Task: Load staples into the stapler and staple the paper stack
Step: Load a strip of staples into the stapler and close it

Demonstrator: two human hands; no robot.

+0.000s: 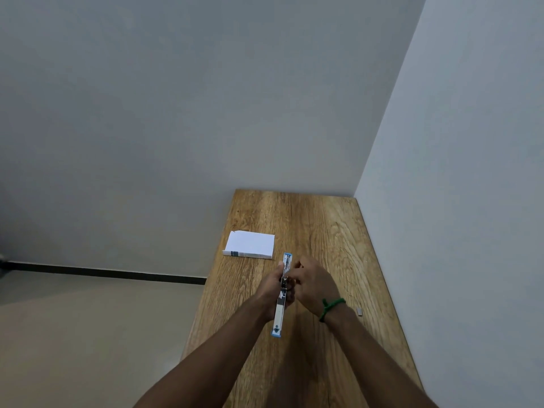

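The stapler [281, 295], a long narrow tool with a light blue body and bright metal inner parts, was swung open flat and held above the wood-grain worktop [323, 231]. The left hand [272, 291] gripped its middle, fingers closed around the stapler; most of those fingers were hidden behind the body. The right hand [313, 282] met the metal channel near the hinge, fingers pinched narrow; whether they held staples could not be determined. A green cord band [331, 307] circled the right wrist. The paper stack [250, 245], white and rectangular with a printed near edge, lay flat on the worktop just beyond the stapler tip. A small grey metallic block [359, 311], possibly a staple strip, lay near the right edge.
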